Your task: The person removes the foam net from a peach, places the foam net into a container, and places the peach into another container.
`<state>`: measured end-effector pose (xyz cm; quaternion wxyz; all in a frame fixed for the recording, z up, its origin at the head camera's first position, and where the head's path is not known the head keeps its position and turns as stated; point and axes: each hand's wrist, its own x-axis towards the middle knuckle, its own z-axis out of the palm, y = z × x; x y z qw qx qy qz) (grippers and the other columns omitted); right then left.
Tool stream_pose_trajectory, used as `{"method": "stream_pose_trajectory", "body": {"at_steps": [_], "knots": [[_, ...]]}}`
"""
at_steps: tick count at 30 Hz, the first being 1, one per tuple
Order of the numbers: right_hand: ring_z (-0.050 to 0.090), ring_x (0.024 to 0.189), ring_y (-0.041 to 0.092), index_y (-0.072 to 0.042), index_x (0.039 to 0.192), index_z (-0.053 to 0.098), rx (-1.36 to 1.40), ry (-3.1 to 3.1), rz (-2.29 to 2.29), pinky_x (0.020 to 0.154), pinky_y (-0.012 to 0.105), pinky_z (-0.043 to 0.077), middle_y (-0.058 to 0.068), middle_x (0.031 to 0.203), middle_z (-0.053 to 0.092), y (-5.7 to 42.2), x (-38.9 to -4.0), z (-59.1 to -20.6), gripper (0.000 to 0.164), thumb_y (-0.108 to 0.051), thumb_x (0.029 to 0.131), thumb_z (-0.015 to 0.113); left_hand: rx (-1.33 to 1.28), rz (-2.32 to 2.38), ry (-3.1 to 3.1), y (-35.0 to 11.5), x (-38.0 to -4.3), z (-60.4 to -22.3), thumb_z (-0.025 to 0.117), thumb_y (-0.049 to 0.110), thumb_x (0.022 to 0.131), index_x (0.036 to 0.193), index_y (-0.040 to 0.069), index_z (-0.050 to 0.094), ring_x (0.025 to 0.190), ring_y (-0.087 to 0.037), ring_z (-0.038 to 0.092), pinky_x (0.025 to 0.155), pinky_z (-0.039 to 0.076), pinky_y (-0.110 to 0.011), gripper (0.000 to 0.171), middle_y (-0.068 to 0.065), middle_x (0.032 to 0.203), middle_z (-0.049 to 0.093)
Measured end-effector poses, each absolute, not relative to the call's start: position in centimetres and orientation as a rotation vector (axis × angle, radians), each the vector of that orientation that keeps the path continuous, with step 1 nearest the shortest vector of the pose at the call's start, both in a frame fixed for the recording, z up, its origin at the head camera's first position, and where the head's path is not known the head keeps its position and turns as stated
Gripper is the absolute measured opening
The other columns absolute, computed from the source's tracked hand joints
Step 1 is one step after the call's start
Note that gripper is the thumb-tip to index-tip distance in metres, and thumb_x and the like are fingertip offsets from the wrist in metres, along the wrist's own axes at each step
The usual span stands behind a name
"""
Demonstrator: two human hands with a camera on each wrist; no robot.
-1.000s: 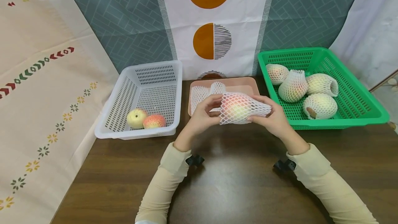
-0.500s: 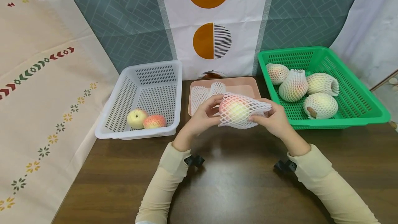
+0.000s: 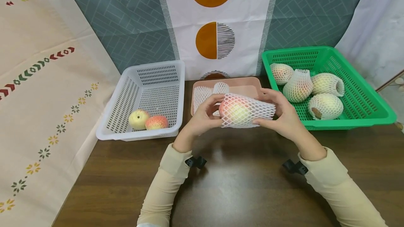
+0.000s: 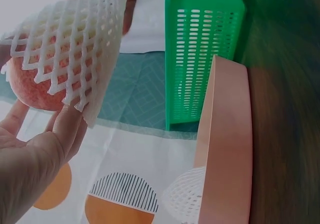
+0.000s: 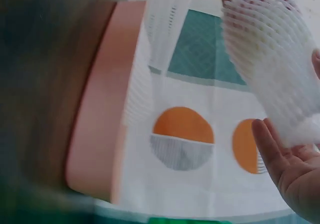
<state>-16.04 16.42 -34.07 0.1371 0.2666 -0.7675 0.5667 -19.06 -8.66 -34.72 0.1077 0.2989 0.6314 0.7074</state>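
A red-and-yellow peach [image 3: 236,111] sits inside a white foam net sleeve [image 3: 263,109], raised over the table, with its red left end poking out of the sleeve's mouth. My left hand [image 3: 205,115] grips the peach by that end, thumb in front; in the left wrist view, its fingers curl under the red skin [image 4: 37,86]. At the sleeve's narrow right end is my right hand [image 3: 284,116], its thumb touching the netting. In the right wrist view the fingers of this right hand [image 5: 295,169] are spread and fairly straight beside the sleeve [image 5: 272,58].
Behind the hands lies a pink tray [image 3: 244,83] with foam net sleeves [image 3: 202,95]. To the left, a white basket [image 3: 181,104] holds two bare peaches [image 3: 139,119]. On the right, a green basket [image 3: 372,115] contains several sleeved fruits [image 3: 326,106]. Patterned cloth [image 3: 132,27] hangs behind.
My right hand has loosened and spread its fingers around the sleeve's end, shifting slightly right. The peach has moved a little left towards my left hand, its red end now more exposed.
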Motion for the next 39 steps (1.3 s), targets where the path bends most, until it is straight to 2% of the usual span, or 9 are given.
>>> {"method": "stream_pose_trajectory", "body": {"at_steps": [5,8,12,20,30,34,37,39], "knots": [[0.055,0.107,0.001,0.002,0.123,0.058,0.853,-2.234,1.292,0.089,0.009,0.043,0.004,0.114,0.065,16.7,-15.5,-33.4,0.072,0.014,0.056,0.082,0.899,2.022,1.929,-8.4,-19.1,-34.8,0.059,-0.021,0.07,0.13,-0.011,0.039,0.102,-0.015,0.052,0.077,0.055,-0.027,0.064,-0.027,0.128,0.042],[0.055,0.103,0.005,0.002,0.113,0.065,0.871,-2.253,1.119,0.088,0.008,0.042,0.015,0.108,0.065,16.7,-15.2,-33.1,0.061,0.009,0.056,0.085,0.917,1.986,1.954,-8.2,-19.1,-35.0,0.06,-0.021,0.07,0.129,-0.01,0.041,0.1,-0.014,0.052,0.076,0.054,-0.025,0.062,-0.026,0.127,0.043],[0.058,0.094,0.006,0.0,0.105,0.069,0.86,-2.283,1.029,0.084,0.005,0.041,0.013,0.1,0.068,16.7,-15.1,-33.0,0.05,0.006,0.058,0.085,0.941,1.96,1.965,-8.1,-19.0,-35.2,0.06,-0.02,0.07,0.128,-0.01,0.043,0.099,-0.014,0.051,0.074,0.053,-0.022,0.061,-0.025,0.125,0.044],[0.059,0.073,0.004,-0.001,0.096,0.072,0.867,-2.265,1.035,0.07,0.008,0.048,0.007,0.087,0.071,16.6,-15.2,-33.0,0.038,0.01,0.061,0.082,0.955,1.914,2.013,-8.2,-18.9,-35.2,0.061,-0.018,0.07,0.129,-0.008,0.044,0.099,-0.013,0.051,0.075,0.054,-0.024,0.061,-0.023,0.126,0.045],[0.056,0.067,0.004,-0.002,0.09,0.074,0.842,-2.269,0.95,0.064,0.008,0.046,0.004,0.08,0.071,16.9,-15.2,-32.7,0.032,0.009,0.061,0.082,0.909,1.891,2.042,-8.5,-18.7,-34.3,0.066,-0.017,0.072,0.129,-0.005,0.048,0.101,-0.018,0.052,0.077,0.057,-0.031,0.061,-0.018,0.13,0.047],[0.055,0.066,0.006,-0.002,0.09,0.073,0.828,-2.271,0.921,0.063,0.008,0.045,0.005,0.079,0.07,17.1,-15.2,-32.7,0.031,0.009,0.062,0.082,0.907,1.905,2.037,-8.6,-18.7,-34.0,0.069,-0.016,0.071,0.129,-0.004,0.049,0.102,-0.019,0.052,0.081,0.056,-0.041,0.062,-0.017,0.132,0.047],[0.055,0.067,0.007,-0.002,0.09,0.073,0.811,-2.278,0.932,0.064,0.007,0.045,0.005,0.08,0.07,17.1,-15.1,-32.7,0.033,0.01,0.061,0.082,0.903,1.914,2.041,-8.8,-18.5,-33.9,0.071,-0.015,0.071,0.129,-0.003,0.05,0.101,-0.019,0.053,0.08,0.056,-0.041,0.063,-0.014,0.133,0.048],[0.055,0.067,0.008,-0.002,0.09,0.073,0.801,-2.283,0.939,0.065,0.007,0.045,0.006,0.08,0.07,17.0,-15.0,-32.7,0.033,0.01,0.061,0.082,0.894,1.923,2.041,-9.1,-18.3,-33.8,0.072,-0.014,0.071,0.13,-0.001,0.05,0.101,-0.019,0.054,0.077,0.057,-0.036,0.064,-0.012,0.133,0.049]]}}
